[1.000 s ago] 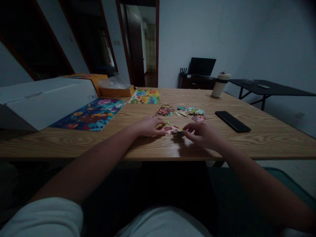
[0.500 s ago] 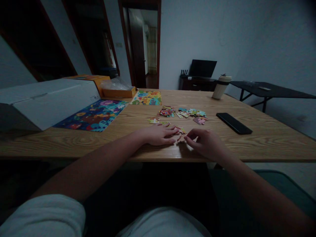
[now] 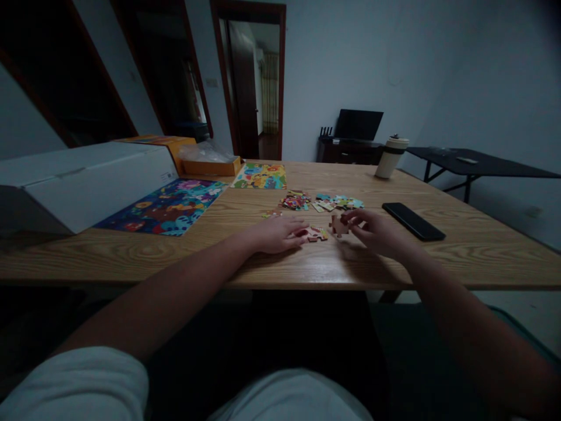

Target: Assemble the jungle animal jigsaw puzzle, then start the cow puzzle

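Fingertips and thumb of the right hand [image 3: 372, 232] are nearly closed, pinching a piece [image 3: 339, 225] tilted up, seemingly just off the table [image 3: 280, 269]. It sits right of the patch [image 3: 317, 234], well apart from the blue puzzle [image 3: 169, 204]. Palm down, the left hand [image 3: 278, 233] has its fingers slightly bent, tips at the patch's left edge; in this dim view I cannot tell whether they grip it. Beyond are the red pile [image 3: 295, 200] and pale pile [image 3: 339, 202], with the phone [image 3: 412, 221] to the right.
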`<state>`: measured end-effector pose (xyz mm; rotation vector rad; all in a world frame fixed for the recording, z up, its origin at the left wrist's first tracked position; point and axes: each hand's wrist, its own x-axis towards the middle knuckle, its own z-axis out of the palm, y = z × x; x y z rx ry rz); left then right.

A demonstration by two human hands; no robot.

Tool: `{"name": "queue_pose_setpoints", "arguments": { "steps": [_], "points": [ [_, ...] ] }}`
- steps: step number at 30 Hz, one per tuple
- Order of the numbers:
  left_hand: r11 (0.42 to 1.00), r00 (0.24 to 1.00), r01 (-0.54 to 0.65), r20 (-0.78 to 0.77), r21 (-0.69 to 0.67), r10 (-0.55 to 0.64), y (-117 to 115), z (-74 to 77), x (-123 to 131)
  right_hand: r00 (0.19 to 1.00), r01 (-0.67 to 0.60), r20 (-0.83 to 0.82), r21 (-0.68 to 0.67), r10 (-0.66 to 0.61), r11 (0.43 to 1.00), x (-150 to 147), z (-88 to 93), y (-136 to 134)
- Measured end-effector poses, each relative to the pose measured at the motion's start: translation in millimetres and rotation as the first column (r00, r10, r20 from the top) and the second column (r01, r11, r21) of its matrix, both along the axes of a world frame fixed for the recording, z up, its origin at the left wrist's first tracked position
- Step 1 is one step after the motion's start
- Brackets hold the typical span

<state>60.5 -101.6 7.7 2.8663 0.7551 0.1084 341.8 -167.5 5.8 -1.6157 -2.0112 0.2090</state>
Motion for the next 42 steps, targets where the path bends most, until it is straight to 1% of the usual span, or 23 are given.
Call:
{"name": "queue_pose_setpoints", "arguments": {
  "steps": [3, 5, 7, 9, 11, 13, 16, 18, 22, 26, 30, 33, 34, 35, 37, 38, 40, 42],
  "points": [
    [1.000, 1.000, 0.012, -0.020, 0.013, -0.011, 2.8, 1.4, -2.8, 0.989, 0.034, 0.147, -0.040, -0.027, 0.999, 8.4, -5.6, 12.7],
    [1.000, 0.999, 0.019, -0.026, 0.020, -0.019, 3.9, 1.8, -3.6, 0.971, 0.036, 0.238, 0.004, -0.036, 0.999, 8.1, -9.0, 17.0],
    [1.000, 1.000, 0.014, -0.023, 0.028, -0.013, 4.4, 1.9, -3.5, 0.955, -0.012, 0.295, 0.064, -0.008, 0.998, 1.6, -10.4, 17.9],
    [0.999, 1.000, 0.013, -0.016, 0.031, -0.013, 4.8, 1.7, -3.3, 0.942, -0.131, 0.319, 0.073, 0.102, 0.989, -10.0, -10.6, 17.8],
    [0.999, 1.000, 0.021, -0.007, 0.030, -0.020, 5.4, 1.0, -3.5, 0.912, -0.275, 0.331, 0.053, 0.243, 0.960, -23.4, -11.0, 19.5],
    [0.999, 1.000, 0.026, 0.003, 0.029, -0.026, 6.3, 0.1, -4.2, 0.878, -0.373, 0.333, 0.029, 0.343, 0.927, -34.5, -13.3, 24.2],
    [0.999, 0.999, 0.026, 0.019, 0.021, -0.027, 7.8, -1.2, -5.7, 0.842, -0.465, 0.312, 0.005, 0.440, 0.885, -42.8, -19.8, 33.6],
    [1.000, 0.999, 0.029, 0.028, 0.007, -0.029, 8.9, -2.2, -6.2, 0.836, -0.491, 0.288, 0.015, 0.467, 0.871, -43.6, -24.6, 37.5],
    [0.998, 0.997, 0.060, 0.040, -0.006, -0.059, 11.3, -5.9, -5.4, 0.863, -0.463, 0.262, 0.067, 0.433, 0.884, -42.6, -31.1, 36.6],
    [0.998, 0.997, 0.065, 0.046, 0.016, -0.066, 11.8, -9.2, -4.7, 0.872, -0.457, 0.221, 0.045, 0.437, 0.889, -44.3, -33.7, 32.1],
    [0.999, 0.998, 0.046, 0.036, -0.010, -0.045, 8.2, -6.2, -6.6, 0.877, -0.445, 0.207, 0.013, 0.433, 0.895, -46.4, -34.4, 27.0],
    [0.999, 0.999, 0.035, 0.019, 0.007, -0.035, 5.2, -2.0, -7.8, 0.887, -0.430, 0.189, 0.007, 0.421, 0.903, -42.6, -31.4, 23.8],
    [0.999, 0.999, 0.035, 0.014, 0.016, -0.035, 4.7, -0.9, -7.9, 0.904, -0.398, 0.179, 0.017, 0.389, 0.917, -39.0, -30.0, 23.9],
    [0.999, 0.999, 0.036, 0.011, 0.025, -0.036, 4.7, 0.0, -8.1, 0.928, -0.341, 0.169, 0.031, 0.331, 0.940, -34.1, -28.8, 24.9],
    [0.999, 0.999, 0.029, 0.019, 0.044, -0.030, 5.9, 1.0, -8.6, 0.975, -0.169, 0.157, 0.045, 0.160, 0.985, -21.2, -27.6, 29.5],
    [0.998, 0.999, 0.020, 0.029, 0.055, -0.022, 6.9, 1.3, -9.2, 0.985, -0.075, 0.158, 0.041, 0.068, 0.996, -14.1, -27.7, 32.6],
    [0.998, 0.998, -0.004, 0.055, 0.068, 0.000, 9.1, 1.6, -11.1, 0.982, 0.063, 0.179, 0.017, -0.065, 0.998, -1.3, -28.8, 38.7],
    [0.998, 0.998, -0.017, 0.066, 0.060, 0.013, 10.7, 1.8, -13.4, 0.973, 0.110, 0.207, -0.007, -0.106, 0.994, 6.2, -29.9, 42.2]
  ]
}}
